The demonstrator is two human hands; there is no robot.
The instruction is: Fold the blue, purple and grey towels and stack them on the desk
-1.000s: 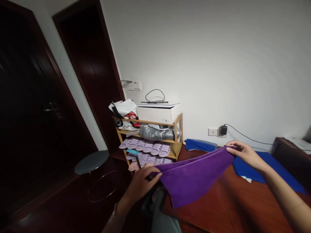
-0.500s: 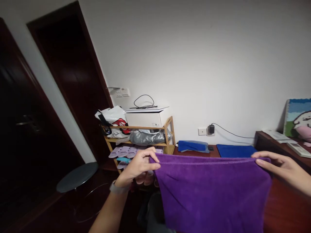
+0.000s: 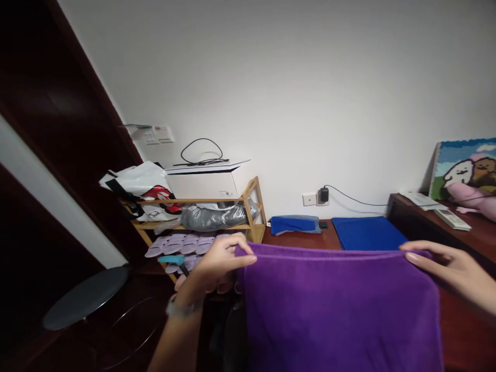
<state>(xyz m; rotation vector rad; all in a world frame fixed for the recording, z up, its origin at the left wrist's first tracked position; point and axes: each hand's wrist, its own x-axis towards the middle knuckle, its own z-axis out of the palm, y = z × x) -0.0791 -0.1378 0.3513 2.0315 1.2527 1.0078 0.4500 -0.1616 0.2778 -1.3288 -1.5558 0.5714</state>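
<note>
Matt, soft-looking purple cloth (image 3: 341,305) | behind the cloth, smooth wooden desk (image 3: 302,241) | left of the cloth, glossy plastic bag (image 3: 141,178), smooth wooden rack (image 3: 258,233), shiny crinkled plastic wrapping (image 3: 211,218)

No word or number can be read with certainty. On the front face of the white box (image 3: 203,186), near its lower right corner, there is a small label (image 3: 226,194) with thin dark lines of print and one little square code, all too small to read. On the white bag (image 3: 134,178), just left of the box, some dark curved marks resemble script, but I cannot tell the letters. On the remote control (image 3: 452,219), well right of the box, any markings are too small.
</note>
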